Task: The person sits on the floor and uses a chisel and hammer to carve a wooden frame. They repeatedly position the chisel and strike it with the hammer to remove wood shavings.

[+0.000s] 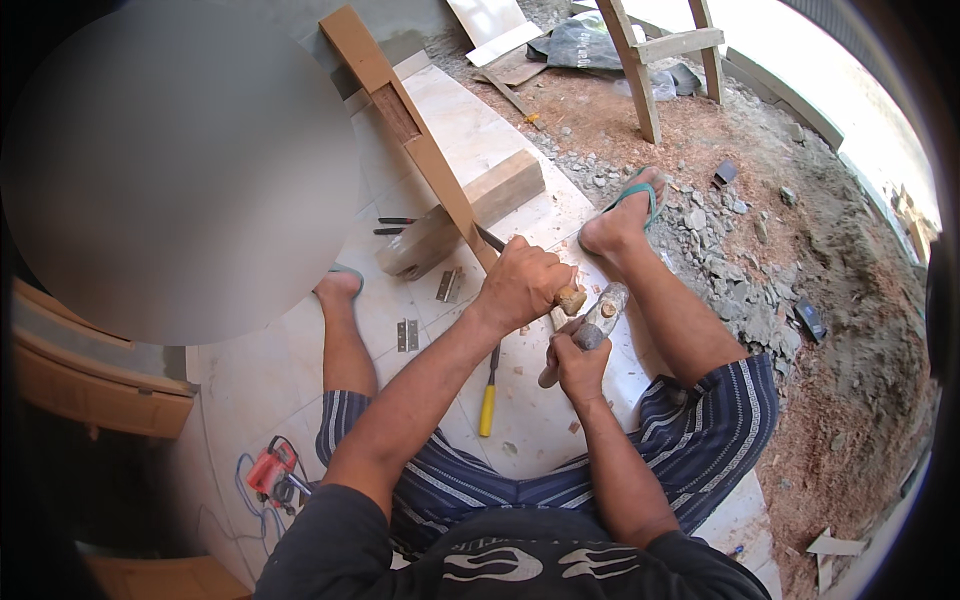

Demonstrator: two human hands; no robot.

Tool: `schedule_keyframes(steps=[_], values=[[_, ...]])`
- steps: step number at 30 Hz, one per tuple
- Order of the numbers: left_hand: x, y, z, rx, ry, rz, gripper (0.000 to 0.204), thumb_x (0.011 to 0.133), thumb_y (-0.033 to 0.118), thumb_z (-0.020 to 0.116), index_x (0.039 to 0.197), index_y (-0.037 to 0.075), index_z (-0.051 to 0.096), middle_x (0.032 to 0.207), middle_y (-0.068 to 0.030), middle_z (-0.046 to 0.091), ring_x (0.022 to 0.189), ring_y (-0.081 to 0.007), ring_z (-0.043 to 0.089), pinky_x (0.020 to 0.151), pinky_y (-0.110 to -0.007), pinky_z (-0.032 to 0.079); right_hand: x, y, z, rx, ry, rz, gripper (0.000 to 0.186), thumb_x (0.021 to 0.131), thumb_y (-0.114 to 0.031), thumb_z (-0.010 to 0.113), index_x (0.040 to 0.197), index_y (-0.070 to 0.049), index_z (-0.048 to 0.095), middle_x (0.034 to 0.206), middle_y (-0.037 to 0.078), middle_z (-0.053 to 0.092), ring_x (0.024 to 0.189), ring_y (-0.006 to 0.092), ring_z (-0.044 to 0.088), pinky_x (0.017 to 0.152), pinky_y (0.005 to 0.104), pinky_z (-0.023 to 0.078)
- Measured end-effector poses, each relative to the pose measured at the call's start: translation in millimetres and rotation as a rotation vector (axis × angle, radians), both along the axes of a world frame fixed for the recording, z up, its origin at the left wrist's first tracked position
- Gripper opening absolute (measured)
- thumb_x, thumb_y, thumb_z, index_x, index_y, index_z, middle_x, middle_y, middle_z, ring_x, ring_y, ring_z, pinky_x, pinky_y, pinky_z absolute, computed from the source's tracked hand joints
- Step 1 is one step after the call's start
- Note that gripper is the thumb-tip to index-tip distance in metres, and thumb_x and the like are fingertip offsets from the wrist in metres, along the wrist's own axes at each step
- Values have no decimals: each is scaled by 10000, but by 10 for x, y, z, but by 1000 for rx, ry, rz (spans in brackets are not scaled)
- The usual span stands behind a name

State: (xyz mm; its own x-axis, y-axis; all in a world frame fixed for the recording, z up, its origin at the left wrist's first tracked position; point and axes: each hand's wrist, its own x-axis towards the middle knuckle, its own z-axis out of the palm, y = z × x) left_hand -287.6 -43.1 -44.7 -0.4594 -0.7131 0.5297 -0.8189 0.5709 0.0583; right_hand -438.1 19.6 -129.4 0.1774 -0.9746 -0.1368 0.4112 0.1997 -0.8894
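Note:
My left hand is closed around a chisel; its wooden handle end sticks out on the right. The dark blade reaches toward the near end of a long brown board. Whether its edge touches the wood is hidden by my hand. My right hand grips a mallet by its handle, the worn greyish head close beside the chisel's butt. The board slants away across a thick timber block, with a rectangular recess cut in its upper part.
Two metal hinges and a yellow-handled tool lie on the pale tiles among wood chips. A red power tool with a blue cord sits at lower left. Rubble spreads right; a wooden stand rises beyond. A blurred area covers upper left.

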Motion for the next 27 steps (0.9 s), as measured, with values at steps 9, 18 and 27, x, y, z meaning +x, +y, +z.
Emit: schedule_keyframes(steps=[9,18,27], values=[[22,-16,26,-23,-4,-2,352,955,210,696,664,137,512,594,-23,527,586,-224,565,647,-398,390,7,-12,-73,46,88,46,170,861,-15,631,692,-30,613,602,27,602,498,116,565,482,296,461],[17,-16,22,-12,-22,-2,354,943,204,705,660,136,504,593,-25,524,584,-226,563,646,-401,393,65,16,-122,37,76,51,84,850,5,610,774,8,574,567,66,565,435,152,527,435,301,429],[24,-7,31,-6,-10,-4,349,950,208,697,661,134,517,598,-26,531,590,-226,568,645,-401,394,56,5,-118,51,59,59,79,851,2,604,783,9,565,565,78,562,434,165,524,431,308,427]])
